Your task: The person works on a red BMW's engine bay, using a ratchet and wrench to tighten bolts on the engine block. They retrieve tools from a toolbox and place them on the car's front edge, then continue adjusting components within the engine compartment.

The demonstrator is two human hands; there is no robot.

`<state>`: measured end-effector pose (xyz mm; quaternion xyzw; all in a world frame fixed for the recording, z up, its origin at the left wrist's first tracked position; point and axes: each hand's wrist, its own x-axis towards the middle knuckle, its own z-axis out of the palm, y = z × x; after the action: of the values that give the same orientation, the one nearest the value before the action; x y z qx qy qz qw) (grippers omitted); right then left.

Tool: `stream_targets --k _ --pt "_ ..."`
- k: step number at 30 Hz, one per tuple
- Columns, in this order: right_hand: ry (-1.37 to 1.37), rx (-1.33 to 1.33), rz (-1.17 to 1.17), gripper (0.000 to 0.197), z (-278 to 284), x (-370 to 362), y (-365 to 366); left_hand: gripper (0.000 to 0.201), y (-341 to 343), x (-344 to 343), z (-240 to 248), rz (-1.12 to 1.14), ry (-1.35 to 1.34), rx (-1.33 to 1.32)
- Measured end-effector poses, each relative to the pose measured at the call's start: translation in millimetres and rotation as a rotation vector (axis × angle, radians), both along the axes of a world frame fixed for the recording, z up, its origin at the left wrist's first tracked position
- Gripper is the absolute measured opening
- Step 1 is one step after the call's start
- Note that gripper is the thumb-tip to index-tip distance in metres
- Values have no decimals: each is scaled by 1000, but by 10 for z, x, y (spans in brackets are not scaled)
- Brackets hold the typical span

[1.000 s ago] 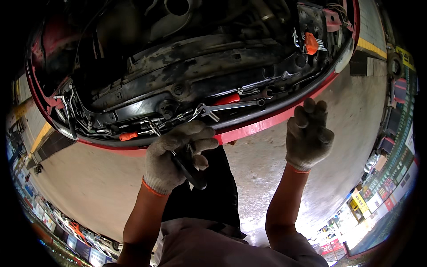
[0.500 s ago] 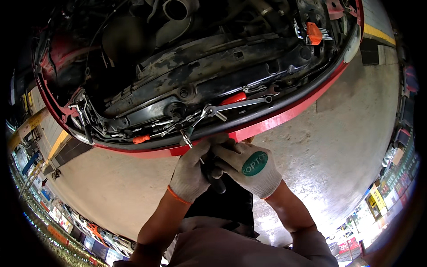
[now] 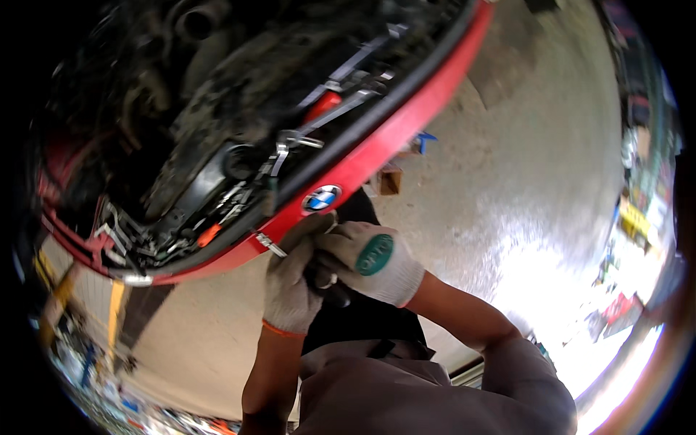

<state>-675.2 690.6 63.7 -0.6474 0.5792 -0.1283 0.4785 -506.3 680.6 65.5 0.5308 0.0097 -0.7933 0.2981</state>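
Observation:
My two gloved hands meet in front of the red car's nose. My left hand is closed around a slim socket tool, whose bright metal end sticks out past the fingers toward the car. A dark rounded handle shows below the hands, probably the other end of the same tool. My right hand, in a white knit glove with a green oval patch, curls its fingers over the dark part between the hands. Its fingertips overlap the left hand, and most of the tool is hidden there.
Along the front edge of the engine bay lie a combination wrench, a red-handled tool, an orange-handled tool and several sockets. The red bumper carries a round badge. A cardboard box sits on the floor beyond.
The view has swung and blurred, so the car front tilts and the badge and box now show. My hands stay together on the tool, a little lower-left in the picture.

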Motion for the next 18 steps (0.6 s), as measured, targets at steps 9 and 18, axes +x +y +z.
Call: stream_targets --k 9,18 --pt "94 94 -270 22 -100 203 1070 34 604 -44 -101 -228 -65 -11" --pt "-144 168 -591 22 -803 -120 1730 39 1062 -297 -698 -438 -117 112"
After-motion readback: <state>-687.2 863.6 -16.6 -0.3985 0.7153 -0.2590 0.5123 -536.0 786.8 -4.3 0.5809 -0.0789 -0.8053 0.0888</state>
